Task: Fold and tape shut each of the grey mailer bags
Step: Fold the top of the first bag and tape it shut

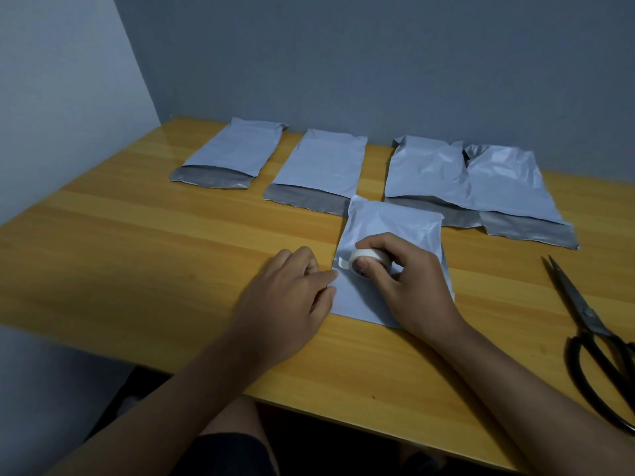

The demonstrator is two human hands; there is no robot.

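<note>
A folded grey mailer bag (395, 225) lies flat in front of me near the middle of the wooden table (137, 235). My right hand (409, 283) grips a small white roll of tape (366, 264) over this bag, and a short loose end of tape sticks out to the left. My left hand (292, 300) rests at the bag's left edge, fingers reaching toward the tape end. Several more grey mailer bags lie in a row at the back with their dark flaps open toward me: far left (237, 149), middle (326, 163), and two overlapping at the right (426, 170) (508, 187).
Large black scissors (591, 331) lie shut on the table at the far right, handles toward me. A grey wall runs just behind the row of bags. The table's front edge runs close to my forearms, with my knees below it.
</note>
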